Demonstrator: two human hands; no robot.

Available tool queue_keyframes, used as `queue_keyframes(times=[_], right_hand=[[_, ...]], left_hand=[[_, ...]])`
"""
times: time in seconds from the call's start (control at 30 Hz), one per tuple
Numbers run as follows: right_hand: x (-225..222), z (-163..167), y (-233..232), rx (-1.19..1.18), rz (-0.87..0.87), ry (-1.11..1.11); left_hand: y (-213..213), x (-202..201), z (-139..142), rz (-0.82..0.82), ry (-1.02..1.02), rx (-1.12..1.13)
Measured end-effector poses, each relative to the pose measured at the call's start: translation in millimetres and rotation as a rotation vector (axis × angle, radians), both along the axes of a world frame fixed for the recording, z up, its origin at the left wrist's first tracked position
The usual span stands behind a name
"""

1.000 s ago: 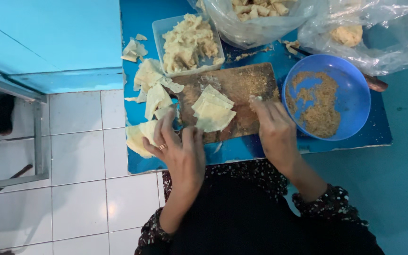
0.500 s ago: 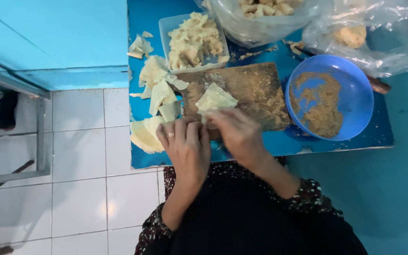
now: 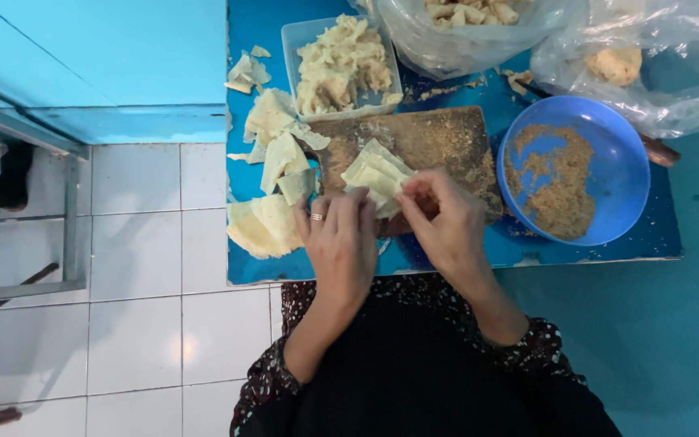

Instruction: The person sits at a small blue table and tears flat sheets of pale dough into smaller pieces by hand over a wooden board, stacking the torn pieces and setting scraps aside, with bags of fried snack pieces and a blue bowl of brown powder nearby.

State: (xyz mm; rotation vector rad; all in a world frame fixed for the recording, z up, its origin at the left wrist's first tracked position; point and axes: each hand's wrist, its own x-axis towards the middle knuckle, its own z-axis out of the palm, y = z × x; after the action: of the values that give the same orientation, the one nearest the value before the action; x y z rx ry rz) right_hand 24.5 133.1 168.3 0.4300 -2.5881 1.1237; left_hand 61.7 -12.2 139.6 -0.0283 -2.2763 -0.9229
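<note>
Both hands are working a pale folded wrapper (image 3: 375,174) over the near edge of the crumb-dusted wooden board (image 3: 438,142): the left hand (image 3: 341,243) is lying curled against its near side, and the right hand (image 3: 438,218) is pinching its right corner between fingertips. The thin sheet could tear or unfold if pinched too hard, and the loose wrappers (image 3: 273,194) piling at the left table edge could slide off onto the tiled floor (image 3: 147,259). The blue bowl (image 3: 608,162) of crumbs is sitting close right. Whatever filling is inside the fold is hidden, and the far plastic bags (image 3: 633,48) are being cut off by the frame.
</note>
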Motion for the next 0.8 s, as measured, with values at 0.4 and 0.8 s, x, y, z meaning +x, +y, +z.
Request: queue_keyframes(times=[0.4, 0.8], right_hand=[[-3, -4, -3, -0.082, 0.155, 0.080], [-38, 20, 17, 0.259, 0.489, 0.182]], left_hand=[[-4, 0, 2, 0.032, -0.033, -0.137], [-28, -13, 5, -0.184, -0.100, -0.108]])
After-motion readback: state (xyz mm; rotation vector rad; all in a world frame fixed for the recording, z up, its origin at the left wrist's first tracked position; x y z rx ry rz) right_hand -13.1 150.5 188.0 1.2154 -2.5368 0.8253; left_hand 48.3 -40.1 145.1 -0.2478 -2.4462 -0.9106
